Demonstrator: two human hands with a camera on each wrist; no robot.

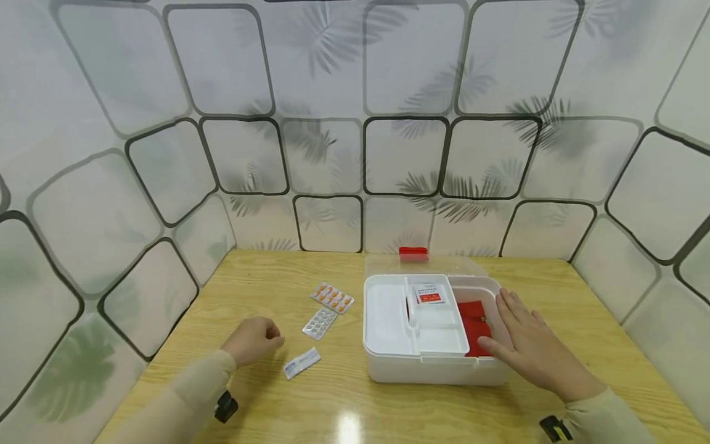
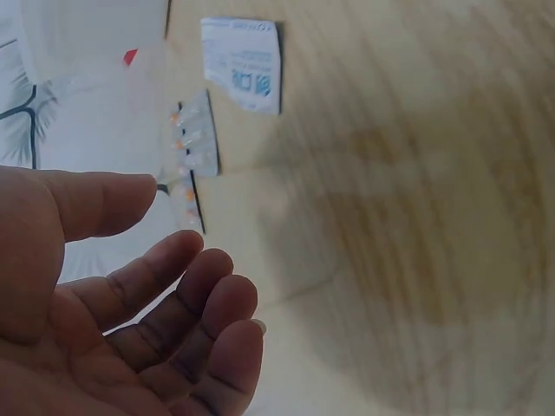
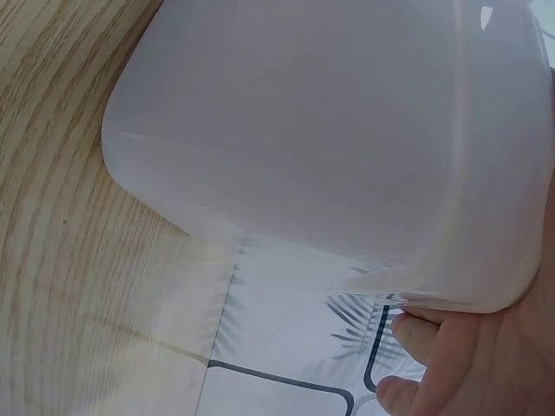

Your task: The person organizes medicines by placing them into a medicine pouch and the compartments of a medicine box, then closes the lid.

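My left hand (image 1: 252, 340) hovers low over the table's left half, fingers loosely curled and holding nothing, as the left wrist view confirms. Just right of it lies a white printed sachet (image 1: 302, 362). Beyond that are a silver blister pack (image 1: 320, 324) and a blister pack of orange pills (image 1: 333, 298), nearly end to end. My right hand (image 1: 535, 354) rests along the right rim of a white plastic box (image 1: 438, 372), fingers extended. A white tray (image 1: 388, 314) with a handle fills the box's left part. Red fabric (image 1: 474, 336) shows in the box's right part.
A small red-and-white packet (image 1: 429, 295) lies in the tray's back compartment. Behind the box, its clear lid with a red latch (image 1: 413, 254) is folded back onto the wooden table (image 1: 266, 271). A patterned fabric wall (image 1: 322, 154) surrounds the table's back and sides.
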